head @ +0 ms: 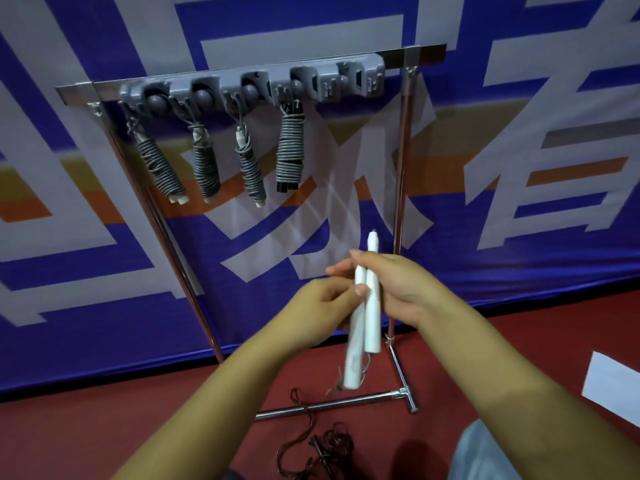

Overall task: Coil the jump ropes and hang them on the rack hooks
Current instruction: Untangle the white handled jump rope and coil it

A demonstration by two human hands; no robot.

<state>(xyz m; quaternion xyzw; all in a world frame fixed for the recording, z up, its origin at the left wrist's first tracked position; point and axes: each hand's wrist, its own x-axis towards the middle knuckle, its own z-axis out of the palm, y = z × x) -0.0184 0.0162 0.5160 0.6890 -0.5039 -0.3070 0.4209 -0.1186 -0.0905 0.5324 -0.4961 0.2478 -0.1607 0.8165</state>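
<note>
Holding two white handles (pixel 365 317) upright side by side, both hands sit just in front of the rack (pixel 401 188), low and right of centre. Right hand (pixel 398 289) wraps them from behind, left hand (pixel 329 303) pinches them with the thumb. Their dark rope (pixel 311 441) trails loose onto the red floor (pixel 104 438). Four coiled ropes (pixel 291 150) hang from the grey hook bar (pixel 256 86); its right end has room.

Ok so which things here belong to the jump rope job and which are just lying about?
Part of the job:
- white handles, held together by the left hand and right hand
- brown rope loose on the floor
- rack hooks
- four coiled ropes already hung

Just lying about:
- banner behind the rack
- white sheet on the floor
</note>
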